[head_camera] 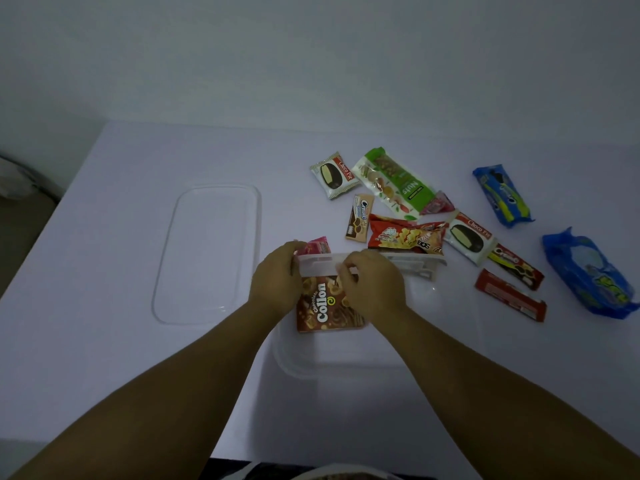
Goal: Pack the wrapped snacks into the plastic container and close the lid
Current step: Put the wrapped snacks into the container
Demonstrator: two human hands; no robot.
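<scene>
Two hands: left hand (277, 275) and right hand (372, 284) meet at frame centre, fingers curled closed on a long white wrapped bar (322, 264) held level over the Collon box.
Container: the clear plastic container (450, 341) sits lower centre, its walls faint against the tabletop; the brown Collon box (327, 306) lies in its left end.
Lid: the clear lid (207, 251) lies flat, left of centre, apart from the container.
Loose snacks: scattered right of centre, among them a Choco Pie (334, 174), a green nut bar (394, 181), a red chip packet (405, 235) and two blue packs (502, 195) at the right.
Surface: a plain white table (104, 306), bare on its left side.
Room: a plain pale wall (311, 46) fills the upper frame; dim floor shows at far left.
</scene>
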